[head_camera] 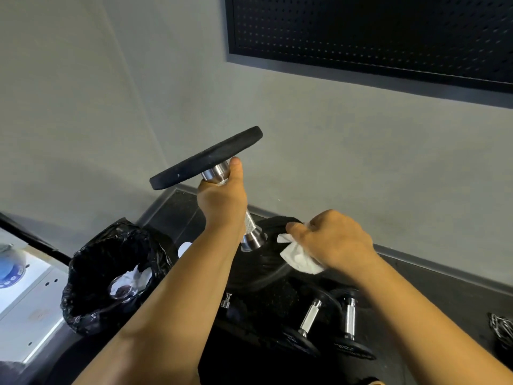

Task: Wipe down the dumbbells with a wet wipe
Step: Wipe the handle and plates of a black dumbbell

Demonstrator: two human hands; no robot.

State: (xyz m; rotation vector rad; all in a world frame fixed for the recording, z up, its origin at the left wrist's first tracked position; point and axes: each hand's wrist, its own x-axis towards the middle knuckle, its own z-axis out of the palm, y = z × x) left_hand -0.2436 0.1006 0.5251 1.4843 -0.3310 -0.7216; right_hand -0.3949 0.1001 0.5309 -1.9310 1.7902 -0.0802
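Left hand [222,200] around tilted dumbbell [205,159]; wipe [299,259] in right hand [337,240].

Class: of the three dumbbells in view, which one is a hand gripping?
The large dumbbell, gripped at its handle by the left hand; the two smaller dumbbells lie nearby, untouched.

The left hand [220,197] grips the chrome handle of a dumbbell [222,187] held up and tilted — one black plate high toward the grey wall [333,151], the other low. The right hand [334,241] pinches a crumpled white wet wipe [298,259] against the lower plate's rim. Below lie two smaller dumbbells [330,326]; at left, a black-lined bin [111,276] holds used wipes — a dark pegboard [374,34] hangs above.
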